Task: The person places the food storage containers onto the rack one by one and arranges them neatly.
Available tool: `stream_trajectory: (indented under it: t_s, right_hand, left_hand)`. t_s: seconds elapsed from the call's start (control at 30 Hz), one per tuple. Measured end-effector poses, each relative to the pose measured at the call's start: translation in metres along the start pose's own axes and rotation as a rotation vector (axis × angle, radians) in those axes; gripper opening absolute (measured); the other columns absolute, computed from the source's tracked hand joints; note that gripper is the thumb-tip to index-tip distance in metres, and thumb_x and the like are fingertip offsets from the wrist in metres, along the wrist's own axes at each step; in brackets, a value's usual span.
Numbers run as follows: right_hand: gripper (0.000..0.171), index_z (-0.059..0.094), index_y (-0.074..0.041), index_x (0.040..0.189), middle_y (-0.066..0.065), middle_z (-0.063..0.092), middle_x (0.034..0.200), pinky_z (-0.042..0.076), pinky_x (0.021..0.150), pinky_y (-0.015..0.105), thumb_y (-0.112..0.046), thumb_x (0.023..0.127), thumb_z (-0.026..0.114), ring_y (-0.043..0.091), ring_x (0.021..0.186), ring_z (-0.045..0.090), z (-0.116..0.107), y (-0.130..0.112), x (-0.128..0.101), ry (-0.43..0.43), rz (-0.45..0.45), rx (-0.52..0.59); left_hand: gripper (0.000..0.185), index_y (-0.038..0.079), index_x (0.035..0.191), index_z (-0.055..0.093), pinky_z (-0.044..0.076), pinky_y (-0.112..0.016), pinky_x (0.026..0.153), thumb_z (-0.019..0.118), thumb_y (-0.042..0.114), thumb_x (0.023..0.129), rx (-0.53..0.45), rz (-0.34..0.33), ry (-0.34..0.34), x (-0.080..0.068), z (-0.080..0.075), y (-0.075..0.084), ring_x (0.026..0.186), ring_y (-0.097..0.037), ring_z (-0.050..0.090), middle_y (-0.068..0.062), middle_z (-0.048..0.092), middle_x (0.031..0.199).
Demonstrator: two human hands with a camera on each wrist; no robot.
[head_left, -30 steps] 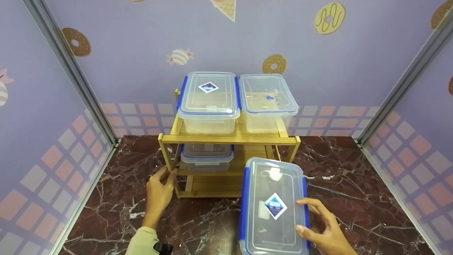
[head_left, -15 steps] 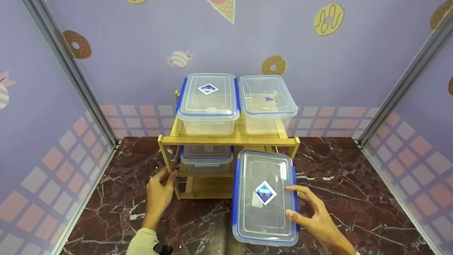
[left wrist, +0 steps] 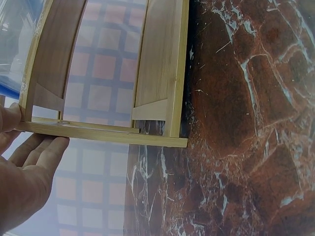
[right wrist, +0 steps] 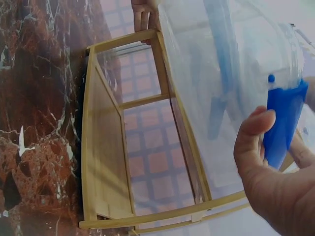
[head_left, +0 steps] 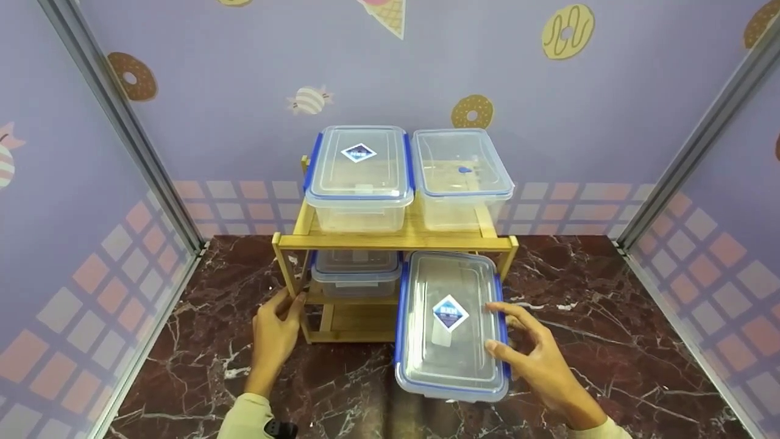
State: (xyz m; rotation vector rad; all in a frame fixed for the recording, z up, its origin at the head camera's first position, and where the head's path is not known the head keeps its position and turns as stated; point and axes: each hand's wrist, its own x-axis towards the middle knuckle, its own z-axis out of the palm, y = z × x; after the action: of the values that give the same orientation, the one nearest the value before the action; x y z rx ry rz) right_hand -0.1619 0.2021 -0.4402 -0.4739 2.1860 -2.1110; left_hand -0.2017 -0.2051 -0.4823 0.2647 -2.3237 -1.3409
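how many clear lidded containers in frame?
4. Two on the rack's top shelf: left one, right one. One on the middle shelf. One in the right hand, at the rack front. Others could be hidden.

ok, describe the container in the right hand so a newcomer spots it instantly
Find the bamboo rack at the back of the marble table. At its lower right opening, a clear lidded container with blue clips is gripped by the right hand. Unlike the other three, it sits on no shelf and juts out front.
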Motion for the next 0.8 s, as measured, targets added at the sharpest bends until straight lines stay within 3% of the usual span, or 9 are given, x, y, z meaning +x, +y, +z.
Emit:
stream_trajectory:
  t_s: [0.27,0.6,0.8]
  right_hand:
    - [0.053,0.051,-0.015,0.133,0.024,0.053,0.104,0.056,0.057,0.046,-0.006,0.084,0.07,0.032,0.08,0.063,0.001,-0.01,0.008,0.044,0.022,-0.079]
    - [0.033,0.057,-0.014,0.122,0.018,0.052,0.102,0.057,0.06,0.041,-0.014,0.09,0.065,0.028,0.079,0.062,-0.001,-0.016,0.015,0.018,-0.021,-0.233]
    - [0.033,0.059,-0.017,0.124,0.017,0.051,0.103,0.057,0.063,0.038,-0.016,0.091,0.064,0.027,0.085,0.058,0.002,-0.022,0.019,0.044,0.001,-0.254]
  left_hand:
    - [0.026,0.019,0.113,0.069,0.054,-0.044,0.08,0.062,0.032,0.092,-0.018,0.024,-0.01,0.001,0.001,0.002,0.093,-0.025,0.068,-0.008,0.071,0.102]
    - [0.029,0.02,0.115,0.069,0.052,-0.043,0.085,0.064,0.035,0.091,0.002,0.013,0.008,0.001,0.001,0.001,0.094,-0.023,0.068,-0.007,0.071,0.103]
    - [0.024,0.019,0.109,0.07,0.05,-0.044,0.088,0.064,0.033,0.09,-0.014,0.021,0.006,0.001,0.001,-0.002,0.096,-0.025,0.067,-0.007,0.071,0.101]
